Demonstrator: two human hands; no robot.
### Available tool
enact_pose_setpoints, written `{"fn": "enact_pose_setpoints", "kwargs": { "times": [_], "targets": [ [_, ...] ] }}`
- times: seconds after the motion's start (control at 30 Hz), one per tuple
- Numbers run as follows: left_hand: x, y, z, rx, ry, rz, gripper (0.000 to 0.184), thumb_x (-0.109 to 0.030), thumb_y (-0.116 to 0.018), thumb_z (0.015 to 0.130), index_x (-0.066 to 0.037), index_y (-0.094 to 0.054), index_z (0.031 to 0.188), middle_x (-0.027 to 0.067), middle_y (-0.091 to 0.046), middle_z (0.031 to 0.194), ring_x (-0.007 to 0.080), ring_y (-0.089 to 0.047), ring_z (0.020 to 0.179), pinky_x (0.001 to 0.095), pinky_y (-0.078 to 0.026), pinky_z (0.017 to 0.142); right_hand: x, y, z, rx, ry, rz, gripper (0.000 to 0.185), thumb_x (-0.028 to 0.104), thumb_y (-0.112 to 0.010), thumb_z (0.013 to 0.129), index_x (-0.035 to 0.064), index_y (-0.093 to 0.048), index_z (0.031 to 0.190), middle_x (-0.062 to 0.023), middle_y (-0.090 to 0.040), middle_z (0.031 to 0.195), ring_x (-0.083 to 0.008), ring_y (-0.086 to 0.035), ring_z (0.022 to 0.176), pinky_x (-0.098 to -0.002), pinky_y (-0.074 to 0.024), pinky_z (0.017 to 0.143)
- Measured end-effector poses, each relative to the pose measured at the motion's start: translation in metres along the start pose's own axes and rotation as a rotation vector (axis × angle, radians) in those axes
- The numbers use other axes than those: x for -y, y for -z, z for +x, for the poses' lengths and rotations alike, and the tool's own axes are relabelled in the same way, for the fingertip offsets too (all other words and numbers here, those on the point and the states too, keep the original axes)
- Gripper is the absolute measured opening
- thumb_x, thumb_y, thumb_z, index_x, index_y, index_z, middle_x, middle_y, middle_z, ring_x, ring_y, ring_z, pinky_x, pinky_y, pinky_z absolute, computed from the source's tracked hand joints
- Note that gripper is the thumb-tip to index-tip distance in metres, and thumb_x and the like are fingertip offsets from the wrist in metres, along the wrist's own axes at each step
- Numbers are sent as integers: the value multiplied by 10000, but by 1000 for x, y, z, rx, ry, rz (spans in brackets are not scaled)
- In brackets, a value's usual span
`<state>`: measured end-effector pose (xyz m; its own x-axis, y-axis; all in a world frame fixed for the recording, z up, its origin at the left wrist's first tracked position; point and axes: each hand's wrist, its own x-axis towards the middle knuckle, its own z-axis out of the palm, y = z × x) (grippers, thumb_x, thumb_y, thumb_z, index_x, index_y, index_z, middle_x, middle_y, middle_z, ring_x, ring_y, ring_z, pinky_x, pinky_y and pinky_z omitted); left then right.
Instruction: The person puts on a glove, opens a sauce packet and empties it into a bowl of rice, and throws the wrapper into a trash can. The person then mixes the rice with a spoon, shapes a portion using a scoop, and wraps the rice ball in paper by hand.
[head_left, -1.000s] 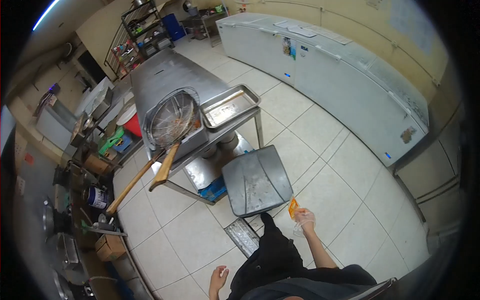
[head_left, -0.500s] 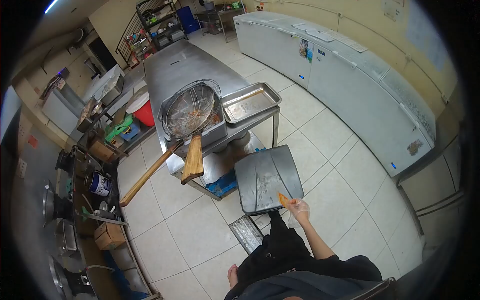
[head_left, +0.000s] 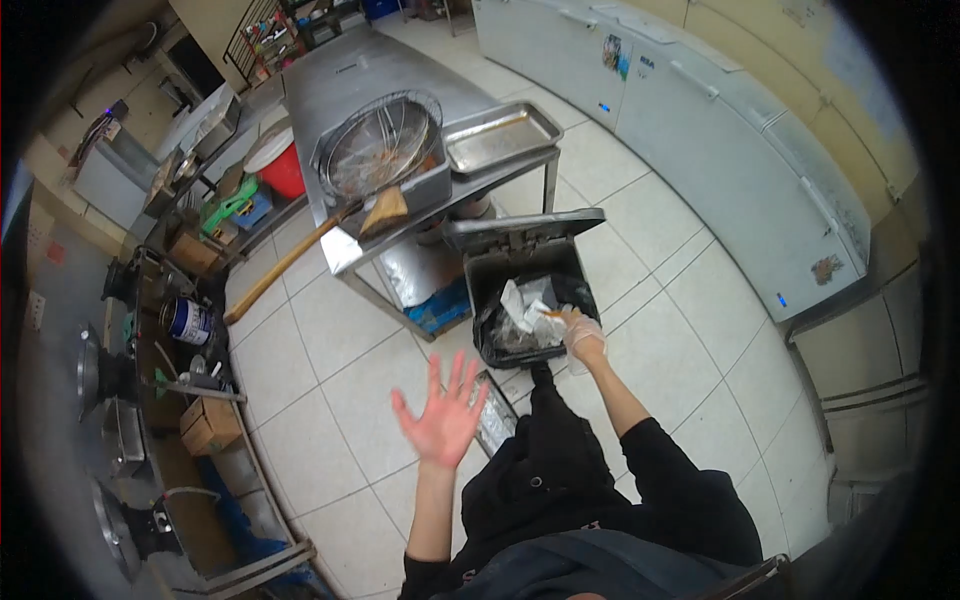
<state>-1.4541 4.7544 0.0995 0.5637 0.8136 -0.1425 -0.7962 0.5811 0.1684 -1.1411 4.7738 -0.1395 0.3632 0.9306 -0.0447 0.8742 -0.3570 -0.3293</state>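
My left hand [head_left: 441, 412] is bare and raised over the floor, fingers spread, holding nothing. On my right hand [head_left: 584, 337] is a clear plastic glove, and its fingers pinch a small orange packet [head_left: 553, 314] at the right side of the bin's mouth. The dark bin [head_left: 531, 357] stands with its lid [head_left: 525, 230] tilted up and a black bag inside. White crumpled paper [head_left: 526, 304] and other waste lie in the bag. My foot is at the front of the bin.
Beyond the bin is a steel table [head_left: 384, 68] with a shallow tray [head_left: 503, 138] and wire strainers [head_left: 381, 147], their wooden handles jutting toward me. White chest freezers [head_left: 690, 130] line the right. Burners and a cardboard box [head_left: 210, 425] are at the left.
The bin's lid has swung up, exposing the bag. My right hand has moved to the opening with the packet. My left hand has risen into view, fingers spread.
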Motion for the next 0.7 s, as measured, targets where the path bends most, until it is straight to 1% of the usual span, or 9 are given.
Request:
{"fn": "enact_pose_setpoints", "kwargs": {
  "times": [0.2,0.3,0.37,0.4,0.47,0.5,0.57,0.6,0.7],
  "targets": [
    [77,-65,19,204,268,-98,836,-752,-449,749,-262,-314,1413,59,-179,1522,234,-154,1400,456,-99,1131,-28,13,-170,121,-218,555,647,494,-471,891,137,-330,1412,-191,-421,1373,-328,-429,1250,-341,-359,1013],
    [128,-74,3,288,454,-71,832,-766,-422,752,-307,-269,1429,31,-108,1539,216,-91,1413,444,-70,1136,-78,-34,-303,133,-357,682,787,585,-446,874,62,-254,1430,-200,-266,1465,-320,-364,1305,-343,-310,1055],
    [166,-72,-20,311,589,-9,808,-757,-407,768,-316,-263,1430,29,-108,1539,214,-88,1413,441,-67,1135,-81,-41,-391,-56,-943,1314,816,675,-380,854,207,-130,1474,-150,-163,1514,-389,-328,1310,-488,-302,1040],
    [191,-70,-35,338,663,48,785,-749,-391,785,-325,-258,1431,27,-108,1539,211,-85,1413,438,-64,1135,-78,-18,-425,-134,-992,1330,816,675,-380,854,207,-130,1474,-150,-163,1514,-389,-328,1310,-488,-302,1040],
    [243,-53,-82,315,825,92,776,-716,-367,825,-243,-271,1433,75,-194,1514,234,-187,1389,435,-106,1127,-44,69,-482,-470,-1228,1948,748,743,-290,828,414,-29,1447,-116,-137,1523,-444,-297,1305,-626,-294,978],
    [271,-36,-115,451,884,607,774,-654,-434,838,-180,-269,1427,102,-268,1472,248,-258,1355,425,-160,1113,-43,76,-516,-601,-1261,1955,748,743,-290,828,414,-29,1447,-116,-137,1523,-444,-297,1305,-626,-294,978],
    [325,15,-202,883,838,1286,761,-497,-589,830,-61,-303,1384,150,-411,1351,276,-401,1249,401,-280,1059,-44,88,-596,-1048,-770,2147,756,803,-299,768,533,31,1393,-93,-196,1500,-473,-294,1286,-682,-312,928],
    [350,42,-257,1147,754,1427,749,-401,-677,809,-5,-338,1346,171,-480,1272,289,-472,1178,388,-346,1019,-40,93,-636,-1185,-775,2097,756,803,-299,768,533,31,1393,-93,-196,1500,-473,-294,1286,-682,-312,928],
    [400,33,-420,1573,516,1469,692,-238,-779,715,7,-425,1256,168,-526,1169,301,-506,1095,386,-416,921,-29,118,-763,-1553,-240,2021,804,830,-321,728,528,8,1397,-95,-230,1487,-449,-272,1303,-695,-312,928]
  ]
}}
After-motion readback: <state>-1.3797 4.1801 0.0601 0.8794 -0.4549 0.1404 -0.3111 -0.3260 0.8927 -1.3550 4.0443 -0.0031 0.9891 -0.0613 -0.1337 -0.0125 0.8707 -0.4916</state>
